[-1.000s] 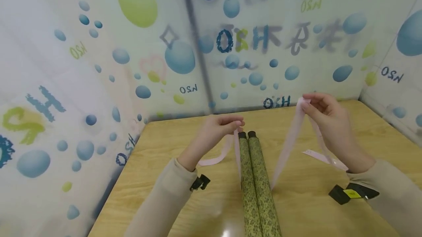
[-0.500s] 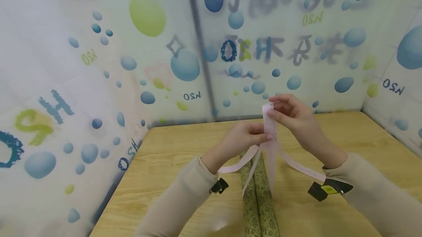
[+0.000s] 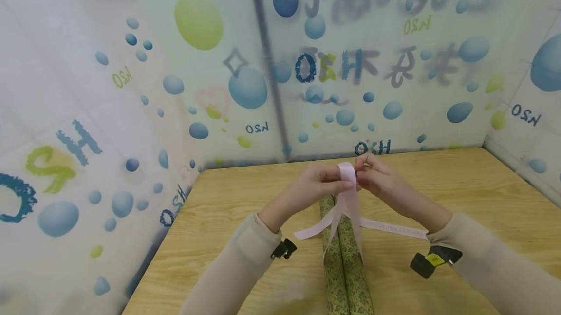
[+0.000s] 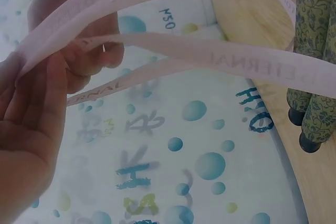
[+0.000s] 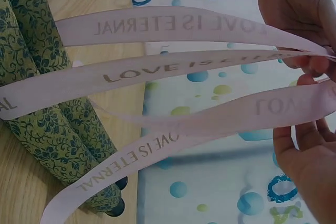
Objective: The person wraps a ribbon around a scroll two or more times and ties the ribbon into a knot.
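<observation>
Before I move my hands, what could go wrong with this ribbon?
The pink ribbon might slip if your left hand loosens its pinch. It could also end up twisted: in the right wrist view, lettering reads backwards on one strand and forwards on another strand. The two green patterned rods could roll apart if you pull hard; they look round and lie side by side on the table.

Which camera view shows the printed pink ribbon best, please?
The right wrist view: several lengths of the pink ribbon cross it, and LOVE IS ETERNAL can be made out. The left wrist view is also close, but the top edge cuts some print. The head view shows the loop and hanging lengths, with small, faint print.
</observation>
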{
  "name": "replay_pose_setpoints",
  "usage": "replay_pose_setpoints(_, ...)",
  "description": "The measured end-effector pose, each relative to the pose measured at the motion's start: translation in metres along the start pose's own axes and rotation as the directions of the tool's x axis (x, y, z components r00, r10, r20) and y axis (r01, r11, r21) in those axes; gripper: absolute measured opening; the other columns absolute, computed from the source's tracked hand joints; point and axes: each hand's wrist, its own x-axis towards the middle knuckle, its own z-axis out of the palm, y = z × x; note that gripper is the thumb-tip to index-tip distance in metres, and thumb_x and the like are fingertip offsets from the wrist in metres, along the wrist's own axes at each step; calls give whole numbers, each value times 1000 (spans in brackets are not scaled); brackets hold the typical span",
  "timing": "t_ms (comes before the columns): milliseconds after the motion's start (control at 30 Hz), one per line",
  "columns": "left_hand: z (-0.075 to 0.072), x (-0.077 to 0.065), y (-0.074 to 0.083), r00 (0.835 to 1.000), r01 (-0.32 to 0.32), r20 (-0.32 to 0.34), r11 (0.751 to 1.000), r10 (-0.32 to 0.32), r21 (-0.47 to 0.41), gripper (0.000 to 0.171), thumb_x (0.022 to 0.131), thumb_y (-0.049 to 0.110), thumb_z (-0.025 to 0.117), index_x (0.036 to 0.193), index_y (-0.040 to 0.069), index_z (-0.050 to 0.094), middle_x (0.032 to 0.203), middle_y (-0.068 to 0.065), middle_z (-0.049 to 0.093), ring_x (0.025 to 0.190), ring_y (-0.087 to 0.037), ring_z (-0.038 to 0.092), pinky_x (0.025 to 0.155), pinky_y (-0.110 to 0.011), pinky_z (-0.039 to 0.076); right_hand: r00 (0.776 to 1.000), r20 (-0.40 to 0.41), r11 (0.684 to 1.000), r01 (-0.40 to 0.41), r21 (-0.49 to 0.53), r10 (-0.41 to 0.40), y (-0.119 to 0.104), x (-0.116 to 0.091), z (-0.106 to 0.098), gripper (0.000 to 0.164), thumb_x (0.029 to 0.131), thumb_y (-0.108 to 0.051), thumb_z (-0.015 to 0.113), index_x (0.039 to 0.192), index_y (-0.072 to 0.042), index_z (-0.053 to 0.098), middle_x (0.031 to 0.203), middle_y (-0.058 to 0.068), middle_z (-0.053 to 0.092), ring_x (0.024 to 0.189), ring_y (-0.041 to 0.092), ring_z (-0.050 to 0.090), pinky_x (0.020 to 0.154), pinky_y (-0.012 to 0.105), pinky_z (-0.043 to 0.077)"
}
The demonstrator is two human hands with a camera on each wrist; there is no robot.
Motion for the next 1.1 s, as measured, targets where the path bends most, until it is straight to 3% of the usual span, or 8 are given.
replay_pose_setpoints(167,-4,-5,-4,999,22,-36,1000,-21,16,18,94,12,56,101,-2,65,97,-11,66,82,-9,60,72,-24,49,1000,-6,997,-27,-78,27,-1,-2,-2,22,99,-10,43,121,-7,43,99,3,59,85,14,54,77,31,44)
replay_pose_setpoints(300,-6,-7,-11,997,28,-73,1000,-27,9,19,96,13,54,105,-1,62,92,-10,64,77,-10,57,68,-24,48,996,-62,993,-77,-92,71,-3,-3,-5,18,98,-14,47,114,-9,56,86,0,58,76,17,52,76,32,45)
replay_pose_setpoints(533,-6,-9,-22,977,72,-200,997,-71,0,16,95,13,53,107,2,54,92,-15,65,70,-27,63,60,-28,52,986,11,974,-166,155,166,-11,-8,-10,21,101,-17,42,96,-8,61,73,-1,53,59,13,44,61,28,42)
replay_pose_setpoints(767,-5,-8,-27,960,38,-279,992,-4,119,13,94,14,56,103,5,56,89,-9,61,67,-22,59,58,-31,49,917,316,776,-379,504,242,-9,-7,-11,30,104,-17,29,119,0,49,78,-1,56,51,3,37,52,15,34)
replay_pose_setpoints(833,-5,-9,-27,957,31,-289,989,13,145,12,94,14,57,102,5,56,89,-8,60,67,-16,56,59,-29,48,896,339,774,-426,469,287,-8,-7,-8,33,103,-16,32,129,3,40,77,-2,55,50,0,39,50,13,34)
replay_pose_setpoints(900,-5,-9,-27,956,25,-294,988,20,151,12,94,14,57,102,5,56,89,-7,60,66,-12,54,59,-27,46,889,299,822,-442,360,348,-8,-7,-1,37,102,-19,39,130,5,38,76,-2,53,50,0,38,49,13,34)
replay_pose_setpoints(1000,-4,-10,-27,955,17,-295,991,22,129,13,94,14,56,102,4,56,89,-9,59,66,-11,54,59,-25,46,887,169,882,-452,130,430,-8,-5,14,43,100,-22,46,130,8,40,72,-1,49,48,4,32,50,17,32)
replay_pose_setpoints(1100,-3,-10,-27,953,11,-303,995,21,104,14,94,13,55,104,3,56,91,-11,59,69,-10,56,59,-23,46,883,-20,879,-468,-90,469,-4,-2,31,41,97,-25,52,123,6,53,69,-1,46,50,7,30,52,22,32)
